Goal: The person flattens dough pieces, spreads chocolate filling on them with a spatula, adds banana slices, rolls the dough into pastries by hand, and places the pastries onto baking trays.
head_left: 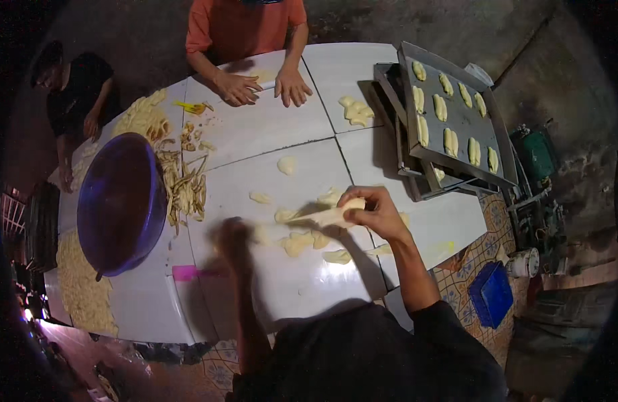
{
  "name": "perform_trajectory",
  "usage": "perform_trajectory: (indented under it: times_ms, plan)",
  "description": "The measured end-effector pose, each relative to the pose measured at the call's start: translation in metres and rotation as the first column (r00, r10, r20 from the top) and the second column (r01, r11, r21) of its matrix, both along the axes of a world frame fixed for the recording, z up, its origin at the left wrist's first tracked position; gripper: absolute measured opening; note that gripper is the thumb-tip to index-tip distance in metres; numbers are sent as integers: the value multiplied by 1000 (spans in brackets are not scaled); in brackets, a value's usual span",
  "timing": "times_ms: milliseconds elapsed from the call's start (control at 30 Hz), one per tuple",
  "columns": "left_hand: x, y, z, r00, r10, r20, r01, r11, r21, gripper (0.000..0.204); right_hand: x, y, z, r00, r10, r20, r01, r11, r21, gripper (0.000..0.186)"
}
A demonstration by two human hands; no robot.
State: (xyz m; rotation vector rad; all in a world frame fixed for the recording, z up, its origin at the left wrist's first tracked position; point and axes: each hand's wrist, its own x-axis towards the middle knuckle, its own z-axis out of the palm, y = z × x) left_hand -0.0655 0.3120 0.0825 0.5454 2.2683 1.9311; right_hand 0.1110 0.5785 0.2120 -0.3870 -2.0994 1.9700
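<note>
A strip of pale dough (326, 218) stretches above the white tabletop, thinning toward the left. Its thicker right end is pinched in my right hand (381, 213), thumb and fingers closed round it. My left hand (233, 242) is smeared by motion near the strip's left side; I cannot tell whether it grips anything. Below the strip lie several flattened dough pieces (297, 244), with another dough piece (336, 256) closer to me. Farther off rest a small dough piece (260, 197) and a round dough piece (286, 165).
A big blue basin (155, 231) stands at left, beside dough strips (188, 191) and a yellow tool (190, 107). Stacked metal trays (456, 166) hold shaped dough at right. Across the table, a co-worker's hands (292, 86) work at a white roller. Another person (81, 87) stands far left.
</note>
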Motion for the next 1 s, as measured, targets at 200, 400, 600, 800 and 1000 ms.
perform_trajectory:
  times_ms: [200, 400, 600, 800, 1000]
  plan:
    - [-37, 24, -37, 672, -8, -740, -372, 861, -347, 39, -26, 83, -109, 849, -121, 515, 41, 986, 164, 45]
    - [-54, 37, -52, 748, 84, -658, -336, 903, -267, 29, -89, 132, -137, 863, -496, 94, 363, 740, 566, 35]
    - [-30, 234, -16, 807, -403, -432, 306, 911, -277, 37, -165, 246, -158, 582, -785, -212, 768, 446, 460, 51]
    - [-59, 374, -39, 746, -477, -466, 297, 864, -407, 76, -174, 196, -140, 579, -797, -169, 803, 523, 287, 14]
    - [-62, 432, -68, 694, -276, -665, 57, 942, -332, 14, -40, 85, -77, 506, -738, -447, 812, 582, -43, 11]
